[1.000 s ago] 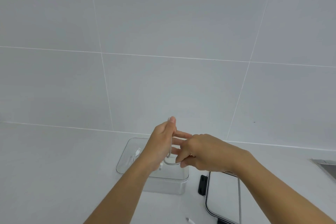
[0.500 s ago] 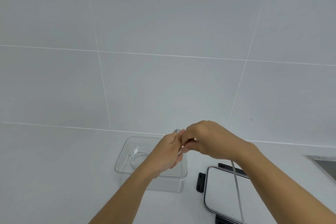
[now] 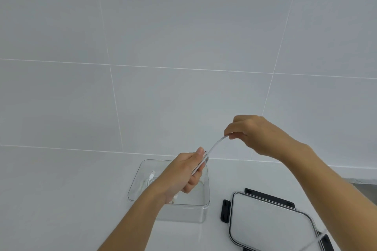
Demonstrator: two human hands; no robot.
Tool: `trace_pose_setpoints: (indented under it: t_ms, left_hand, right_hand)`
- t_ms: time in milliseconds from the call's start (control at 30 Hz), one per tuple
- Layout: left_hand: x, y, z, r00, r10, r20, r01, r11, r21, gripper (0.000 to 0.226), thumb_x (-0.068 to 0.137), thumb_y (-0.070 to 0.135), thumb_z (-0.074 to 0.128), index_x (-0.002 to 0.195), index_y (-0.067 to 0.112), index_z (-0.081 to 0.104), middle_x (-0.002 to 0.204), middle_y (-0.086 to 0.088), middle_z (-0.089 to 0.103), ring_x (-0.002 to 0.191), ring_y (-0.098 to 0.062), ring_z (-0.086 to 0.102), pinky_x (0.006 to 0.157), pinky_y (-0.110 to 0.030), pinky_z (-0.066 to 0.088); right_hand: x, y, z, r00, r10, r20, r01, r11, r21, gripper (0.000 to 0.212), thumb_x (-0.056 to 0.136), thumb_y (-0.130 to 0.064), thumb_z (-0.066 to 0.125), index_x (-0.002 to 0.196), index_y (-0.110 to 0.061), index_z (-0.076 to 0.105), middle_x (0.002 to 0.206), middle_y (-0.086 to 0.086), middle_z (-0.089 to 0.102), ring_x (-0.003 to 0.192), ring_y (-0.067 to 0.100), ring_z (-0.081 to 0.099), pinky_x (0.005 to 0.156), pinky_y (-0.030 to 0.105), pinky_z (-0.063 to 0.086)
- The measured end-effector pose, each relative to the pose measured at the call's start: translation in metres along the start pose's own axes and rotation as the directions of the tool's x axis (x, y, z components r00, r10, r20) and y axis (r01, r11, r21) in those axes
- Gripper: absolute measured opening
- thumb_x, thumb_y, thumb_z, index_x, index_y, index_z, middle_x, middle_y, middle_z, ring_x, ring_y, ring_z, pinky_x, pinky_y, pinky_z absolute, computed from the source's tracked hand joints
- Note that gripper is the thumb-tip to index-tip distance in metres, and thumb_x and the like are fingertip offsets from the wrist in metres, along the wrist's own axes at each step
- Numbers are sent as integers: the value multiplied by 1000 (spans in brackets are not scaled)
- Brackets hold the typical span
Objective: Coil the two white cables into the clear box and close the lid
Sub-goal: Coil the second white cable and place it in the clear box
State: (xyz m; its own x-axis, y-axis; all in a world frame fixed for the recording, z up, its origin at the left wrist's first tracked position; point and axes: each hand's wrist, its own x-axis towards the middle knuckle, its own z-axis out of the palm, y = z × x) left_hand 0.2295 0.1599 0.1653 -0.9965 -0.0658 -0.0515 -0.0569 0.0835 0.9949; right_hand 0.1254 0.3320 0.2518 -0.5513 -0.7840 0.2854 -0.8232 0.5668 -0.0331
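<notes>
Above the clear rectangular plastic box (image 3: 199, 213), the left hand (image 3: 184, 173) is closed around loops of a thin white cable (image 3: 215, 144), and the right hand (image 3: 258, 135) pinches the same cable higher up. Another coiled white cable (image 3: 150, 178) lies inside the box. The clear lid with black clips (image 3: 271, 224) rests beside it on the white counter (image 3: 61, 199).

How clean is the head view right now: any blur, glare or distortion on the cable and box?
Head view: light is even and soft, no hard shadows; the cable between left hand and right hand is motion-blurred; the clear box shows faint rim glare; wall tile lines bow from the wide lens.
</notes>
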Motion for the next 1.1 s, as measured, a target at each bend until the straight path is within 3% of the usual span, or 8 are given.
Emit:
trace_pose_setpoints:
  t_ms: [267,367,500,633,800,1000,1100]
  left_hand:
    - [-7,8,-8,997,65,40,-59,990,-127,46,84,55,42,52,23,39,43,8,21,37,-9,13,38,-18,15]
    - [-9,9,-14,997,67,40,-60,986,-155,45,85,53,42,51,23,39,42,7,21,36,-8,13,39,-18,13]
    - [-14,9,-19,995,61,75,-42,973,-227,43,81,52,46,53,20,38,40,8,21,35,-7,13,40,-19,11]
    - [-13,9,-19,989,98,107,-58,944,-324,42,82,50,44,54,20,38,37,10,22,32,-5,15,40,-18,13]
    - [-12,10,-25,992,106,65,-58,856,-514,42,83,48,41,50,21,42,33,12,24,34,-10,8,38,-19,13]
    - [-15,12,-35,994,110,21,-62,701,-711,42,83,44,41,49,20,46,40,6,9,33,-11,5,34,-19,11]
    - [-17,14,-44,983,169,-72,-161,606,-779,41,85,40,40,50,19,47,41,7,8,32,-11,5,32,-17,11]
  right_hand:
    - [0,25,-7,941,72,-329,-98,993,-65,19,92,-29,54,101,-22,70,85,3,66,79,31,61,63,36,46]
    - [1,42,-11,905,165,-392,-170,985,23,17,91,-30,56,96,-23,71,86,2,68,82,29,61,66,38,47]
    - [2,68,-9,884,297,-361,-263,954,141,18,91,-35,54,92,-27,70,90,-3,69,83,23,60,70,37,47]
    - [4,74,10,885,336,-322,-302,941,151,19,91,-38,53,92,-29,70,87,-11,65,84,21,61,67,33,44]
    - [9,74,43,930,322,-178,-297,943,154,21,93,-36,51,95,-26,69,71,-16,53,78,20,57,65,31,40]
    - [17,61,77,962,259,-88,-240,954,181,27,96,-34,44,115,-31,63,95,-4,64,93,22,59,76,32,43]
    - [22,54,93,978,203,-42,-192,965,180,32,98,-29,40,127,-35,53,88,-4,57,94,22,58,75,30,41]
